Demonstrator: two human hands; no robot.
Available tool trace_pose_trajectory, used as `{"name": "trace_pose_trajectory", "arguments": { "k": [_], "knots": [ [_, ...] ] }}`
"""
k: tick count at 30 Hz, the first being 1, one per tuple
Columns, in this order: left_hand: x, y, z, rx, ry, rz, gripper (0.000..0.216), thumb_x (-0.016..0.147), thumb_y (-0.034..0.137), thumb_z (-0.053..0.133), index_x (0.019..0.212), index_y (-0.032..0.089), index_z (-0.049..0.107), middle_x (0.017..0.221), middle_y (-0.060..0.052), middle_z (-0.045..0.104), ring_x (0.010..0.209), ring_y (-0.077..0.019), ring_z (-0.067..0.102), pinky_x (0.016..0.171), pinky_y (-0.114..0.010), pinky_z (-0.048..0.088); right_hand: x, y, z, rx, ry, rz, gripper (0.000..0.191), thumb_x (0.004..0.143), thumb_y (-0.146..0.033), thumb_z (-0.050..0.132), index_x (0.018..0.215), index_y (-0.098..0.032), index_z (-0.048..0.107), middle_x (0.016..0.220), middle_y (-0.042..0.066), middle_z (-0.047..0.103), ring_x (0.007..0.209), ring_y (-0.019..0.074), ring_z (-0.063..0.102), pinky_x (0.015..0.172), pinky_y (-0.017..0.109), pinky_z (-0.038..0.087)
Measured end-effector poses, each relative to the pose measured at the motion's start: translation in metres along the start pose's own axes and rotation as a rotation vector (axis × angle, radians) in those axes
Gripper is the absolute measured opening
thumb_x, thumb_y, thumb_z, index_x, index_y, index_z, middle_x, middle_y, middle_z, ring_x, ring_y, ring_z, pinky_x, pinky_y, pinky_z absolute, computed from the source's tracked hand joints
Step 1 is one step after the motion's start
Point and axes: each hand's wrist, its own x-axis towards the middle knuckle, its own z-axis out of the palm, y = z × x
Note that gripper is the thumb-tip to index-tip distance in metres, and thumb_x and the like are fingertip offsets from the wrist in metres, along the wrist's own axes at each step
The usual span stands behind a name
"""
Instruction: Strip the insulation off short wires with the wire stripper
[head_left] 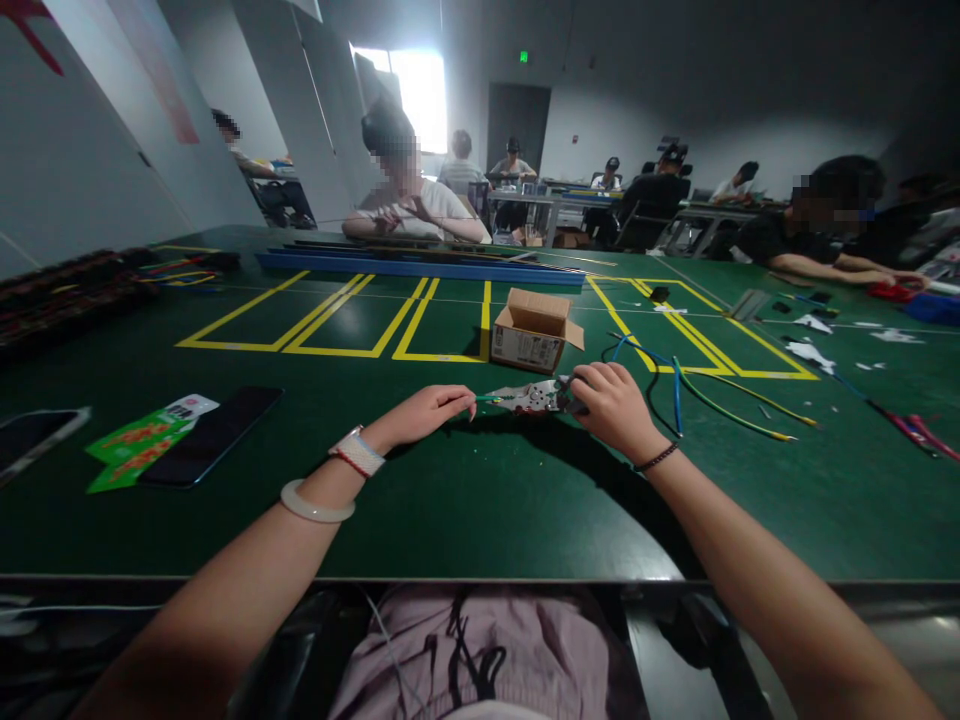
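Note:
My right hand (611,405) is closed round the dark handles of a pair of wire strippers (532,396), whose metal jaws point left. Between the fingertips of my left hand (429,415) is a short green wire (487,399), its far end at the tip of the jaws. Most of the wire is hidden by my fingers. Just behind the strippers stands an open cardboard box (529,335). Loose blue wires (678,395) and a yellow-green wire (739,415) lie on the table to the right of my right hand.
Phones (214,440) and a green packet (142,445) lie on the green table (420,530) at left. A long blue trunking strip (420,266) crosses the back. Dark bundled parts (67,300) line the left edge. A person (412,200) sits opposite; another works at far right.

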Motion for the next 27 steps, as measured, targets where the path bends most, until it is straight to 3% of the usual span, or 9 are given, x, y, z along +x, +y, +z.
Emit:
{"name": "trace_pose_trajectory", "arguments": {
  "k": [10, 19, 23, 27],
  "knots": [
    [-0.0002, -0.0058, 0.0038, -0.068, 0.047, 0.01, 0.037, 0.096, 0.046, 0.04, 0.095, 0.016, 0.062, 0.09, -0.003, 0.06, 0.077, -0.0157, 0.053, 0.07, -0.027, 0.041, 0.0002, -0.0029, 0.0069, 0.109, -0.003, 0.042, 0.007, 0.076, -0.015, 0.059, 0.08, -0.021, 0.056, 0.095, 0.007, 0.063, 0.085, 0.0208, 0.049, 0.075, 0.031, 0.034],
    [-0.0006, -0.0072, 0.004, -0.023, 0.099, 0.018, 0.036, 0.095, 0.046, 0.041, 0.099, 0.017, 0.063, 0.1, -0.005, 0.064, 0.089, -0.0198, 0.057, 0.08, -0.032, 0.043, -0.0005, -0.006, 0.0032, 0.089, 0.002, 0.062, 0.005, 0.076, -0.016, 0.056, 0.073, -0.02, 0.057, 0.08, 0.006, 0.056, 0.073, 0.019, 0.044, 0.067, 0.031, 0.032],
    [0.0001, -0.0072, 0.0047, -0.028, 0.1, 0.034, 0.036, 0.096, 0.045, 0.042, 0.099, 0.017, 0.063, 0.097, -0.004, 0.064, 0.087, -0.0189, 0.058, 0.078, -0.031, 0.043, -0.0003, -0.0041, 0.0029, 0.048, 0.037, 0.047, 0.004, 0.076, -0.016, 0.056, 0.077, -0.02, 0.058, 0.086, 0.007, 0.06, 0.077, 0.0192, 0.046, 0.07, 0.031, 0.033],
    [0.0012, -0.0037, 0.0073, -0.022, 0.08, 0.025, 0.036, 0.096, 0.044, 0.042, 0.098, 0.016, 0.064, 0.096, -0.004, 0.064, 0.086, -0.0186, 0.058, 0.077, -0.03, 0.043, 0.0013, -0.0032, 0.0017, 0.026, 0.076, 0.019, 0.01, 0.076, -0.017, 0.058, 0.086, -0.019, 0.059, 0.101, 0.009, 0.063, 0.092, 0.0218, 0.05, 0.082, 0.033, 0.035]
  ]
}}
